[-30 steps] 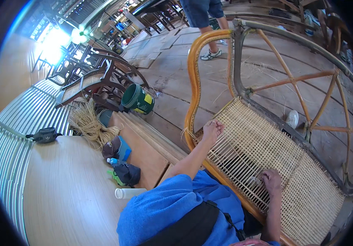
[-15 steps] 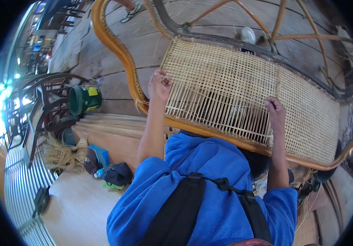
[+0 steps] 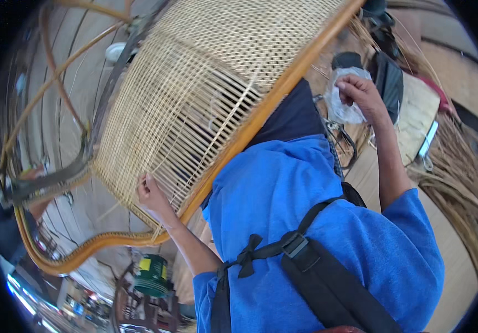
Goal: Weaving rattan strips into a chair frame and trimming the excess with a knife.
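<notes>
A chair frame of golden-brown wood (image 3: 233,158) carries a woven cane panel (image 3: 156,105), tilted across the upper left. Near the front rail the panel has an open patch where dark gaps show between bare parallel strands. My left hand (image 3: 153,197) is at the panel's lower left part, thumb and fingers closed on what looks like a thin cane strand. Off the panel to the right, my right hand (image 3: 362,95) is raised with its fingers curled together. It hangs over a clear plastic bag (image 3: 343,111); anything between those fingers is too small to make out.
Beyond the bag lie a dark bag (image 3: 387,83), a pale flat board (image 3: 419,119) and a long bundle of brown fibre strands (image 3: 461,188). A green bucket (image 3: 151,276) stands at the lower left. Bent wooden chair parts (image 3: 56,72) rise at the far left.
The view has swung to the right, so the chair appears rotated toward the left. My right hand has left the woven panel and moved out to the right. My left hand stays near the panel's side.
</notes>
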`<state>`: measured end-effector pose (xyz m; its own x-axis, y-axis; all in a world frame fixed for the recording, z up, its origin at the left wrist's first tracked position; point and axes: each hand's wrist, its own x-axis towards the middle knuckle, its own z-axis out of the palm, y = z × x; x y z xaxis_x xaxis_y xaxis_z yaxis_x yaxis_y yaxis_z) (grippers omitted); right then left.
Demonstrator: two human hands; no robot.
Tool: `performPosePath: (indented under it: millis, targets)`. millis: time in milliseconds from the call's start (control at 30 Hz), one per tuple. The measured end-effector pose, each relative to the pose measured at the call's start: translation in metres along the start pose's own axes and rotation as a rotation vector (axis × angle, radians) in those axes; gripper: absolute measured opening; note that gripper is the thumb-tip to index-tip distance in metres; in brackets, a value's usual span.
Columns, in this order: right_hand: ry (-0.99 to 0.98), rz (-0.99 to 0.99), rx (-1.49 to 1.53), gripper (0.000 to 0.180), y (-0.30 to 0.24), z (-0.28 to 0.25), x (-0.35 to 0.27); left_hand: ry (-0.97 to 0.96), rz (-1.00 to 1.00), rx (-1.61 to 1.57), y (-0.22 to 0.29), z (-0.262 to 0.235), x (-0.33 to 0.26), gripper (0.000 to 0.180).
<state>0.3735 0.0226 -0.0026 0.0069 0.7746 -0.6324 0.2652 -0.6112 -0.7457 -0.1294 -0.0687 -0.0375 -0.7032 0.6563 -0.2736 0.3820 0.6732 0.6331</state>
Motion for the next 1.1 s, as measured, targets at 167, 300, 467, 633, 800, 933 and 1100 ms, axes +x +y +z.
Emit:
performPosePath:
  millis: [167,300,467,633,800,933,1100]
  targets:
    - [0.023,0.239,-0.383,0.02,0.097,0.002,-0.036,-0.057,0.246,0.279,-0.004,0.014,-0.001,0.027]
    - [0.127,0.129,-0.697,0.021,0.14,0.022,-0.06,-0.009,0.256,0.212,-0.007,0.021,-0.007,0.027]
    - [0.314,0.125,-0.631,0.024,0.149,0.046,-0.038,0.045,0.211,0.022,-0.005,0.026,-0.009,0.024]
    - [0.381,-0.009,-0.475,0.028,0.139,0.058,-0.016,0.051,0.169,0.051,-0.023,0.023,-0.001,0.023]
    - [0.198,0.015,-0.581,0.032,0.144,0.038,-0.003,0.017,0.031,-0.045,0.012,0.02,-0.013,0.02]
    - [0.206,0.156,-0.802,0.031,0.148,0.042,0.013,0.036,0.216,0.026,0.004,0.02,-0.006,0.014]
    - [0.159,0.088,-0.618,0.028,0.117,0.051,-0.008,-0.034,0.306,0.131,-0.006,0.03,0.001,0.016]
